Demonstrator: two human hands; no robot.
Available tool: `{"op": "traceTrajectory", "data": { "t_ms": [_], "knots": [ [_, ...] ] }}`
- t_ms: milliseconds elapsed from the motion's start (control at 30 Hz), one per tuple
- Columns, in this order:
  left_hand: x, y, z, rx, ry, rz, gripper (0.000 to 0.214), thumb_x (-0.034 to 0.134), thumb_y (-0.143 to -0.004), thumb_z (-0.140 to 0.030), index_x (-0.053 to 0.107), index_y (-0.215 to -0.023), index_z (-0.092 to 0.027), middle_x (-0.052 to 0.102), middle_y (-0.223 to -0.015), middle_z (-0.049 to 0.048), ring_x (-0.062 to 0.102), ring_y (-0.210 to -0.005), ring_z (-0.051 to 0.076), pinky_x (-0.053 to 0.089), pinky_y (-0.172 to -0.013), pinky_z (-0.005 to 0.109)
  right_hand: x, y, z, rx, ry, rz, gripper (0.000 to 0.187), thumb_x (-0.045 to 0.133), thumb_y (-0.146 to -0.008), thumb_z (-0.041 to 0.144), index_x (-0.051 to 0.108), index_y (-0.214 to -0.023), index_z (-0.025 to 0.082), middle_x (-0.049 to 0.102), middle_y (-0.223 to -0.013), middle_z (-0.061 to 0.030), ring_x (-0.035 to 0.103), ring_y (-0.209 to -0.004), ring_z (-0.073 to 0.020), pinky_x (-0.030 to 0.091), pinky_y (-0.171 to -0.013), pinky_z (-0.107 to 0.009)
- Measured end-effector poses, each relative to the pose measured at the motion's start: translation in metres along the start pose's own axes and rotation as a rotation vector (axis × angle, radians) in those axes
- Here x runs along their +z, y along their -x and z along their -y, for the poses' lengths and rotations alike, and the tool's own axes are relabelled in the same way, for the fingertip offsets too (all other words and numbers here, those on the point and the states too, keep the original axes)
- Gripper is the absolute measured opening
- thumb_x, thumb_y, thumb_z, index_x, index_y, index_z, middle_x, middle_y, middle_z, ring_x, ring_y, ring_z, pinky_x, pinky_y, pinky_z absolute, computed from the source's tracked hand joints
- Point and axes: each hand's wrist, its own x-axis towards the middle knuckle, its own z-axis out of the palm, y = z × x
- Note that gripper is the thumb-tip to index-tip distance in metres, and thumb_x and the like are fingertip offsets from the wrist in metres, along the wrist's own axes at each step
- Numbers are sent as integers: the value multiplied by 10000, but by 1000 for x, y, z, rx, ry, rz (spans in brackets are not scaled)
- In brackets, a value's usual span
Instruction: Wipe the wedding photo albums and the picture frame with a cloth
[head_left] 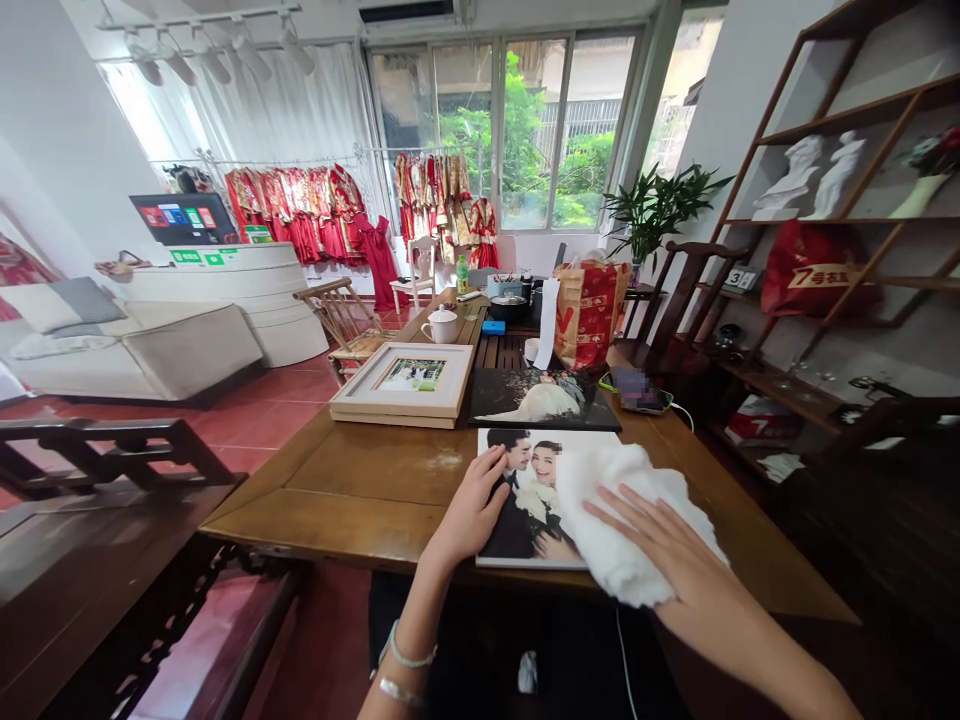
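Note:
A photo panel [517,520] with a couple's portrait lies flat near the table's front edge. On its left side rests my left hand [474,500], open, the fingertips flat on the picture. My right hand [660,545] is spread out flat on top of a bunched white cloth [619,475], pressing it against the panel's right side. The cloth hides that part of the picture and hangs over its right edge. Just behind lies a dark photo panel [540,398] with a figure in a white gown. To its left, a pale framed photo [409,380] lies on the table.
The wooden table [352,505] also bears a white lidded cup [441,325], a red paper bag [589,315], a blue box [493,328] and a phone [637,390] with a white cable. A dark bench [97,500] stands left; a shelf [817,220] stands right.

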Motion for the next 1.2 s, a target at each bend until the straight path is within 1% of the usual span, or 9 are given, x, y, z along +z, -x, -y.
{"op": "traceTrajectory", "data": {
  "t_ms": [133,233,433,567,700,800,900,1000,1200],
  "knots": [
    [0,1,-1,9,2,-3,428,421,-909,-220,447,-1336,-230,389,-1452,88,314,-1361,218,239,-1133,488,3,-31,-38,143,81,-73,779,426,-650,91,370,-1395,314,336,-1473,20,255,-1362,-265,268,-1089,-510],
    [-1,1,0,12,0,-2,429,421,-910,-226,444,-1339,-236,389,-1452,84,315,-1361,220,242,-1133,487,5,-67,-55,216,121,-74,725,424,-680,107,397,-1386,272,364,-1461,-16,289,-1347,-286,290,-1074,-502],
    [0,0,2,6,2,-1,429,418,-908,-221,449,-1335,-223,386,-1451,96,309,-1362,220,228,-1136,491,10,-120,-42,190,125,-44,683,470,-714,129,407,-1383,252,357,-1465,-52,265,-1350,-327,231,-1069,-554],
    [0,0,1,3,-1,2,429,419,-907,-220,449,-1335,-219,384,-1450,99,309,-1361,217,223,-1138,491,12,-104,-13,78,105,-11,733,489,-691,109,381,-1394,289,326,-1485,-17,222,-1371,-284,179,-1096,-522],
    [1,1,1,5,-3,-6,428,421,-906,-220,455,-1333,-214,391,-1447,99,314,-1357,223,232,-1136,488,7,-53,18,-104,38,22,864,452,-641,45,274,-1431,343,263,-1508,48,146,-1396,-237,136,-1118,-512],
    [1,1,1,6,-2,-8,429,416,-906,-217,455,-1333,-213,390,-1447,100,311,-1360,222,237,-1135,485,-1,-18,30,-175,-7,76,807,448,-735,90,197,-1445,378,202,-1521,82,126,-1400,-216,137,-1128,-501],
    [1,1,1,3,3,-5,428,413,-908,-217,452,-1335,-211,383,-1451,101,304,-1365,218,231,-1138,480,-8,0,22,-147,-41,114,714,434,-808,144,212,-1437,401,223,-1511,92,151,-1394,-219,154,-1129,-499],
    [0,1,0,-4,-1,2,431,416,-908,-216,446,-1338,-202,381,-1453,107,300,-1366,221,222,-1140,489,-10,1,-2,-61,-30,89,751,417,-762,91,253,-1425,402,254,-1499,96,168,-1389,-221,156,-1128,-508],
    [-1,1,-2,-8,-5,7,428,417,-910,-217,447,-1336,-207,390,-1449,100,305,-1363,226,236,-1134,494,-1,-44,-47,124,67,-13,763,436,-672,84,367,-1400,300,315,-1485,11,225,-1373,-259,232,-1102,-501]
  ]
}}
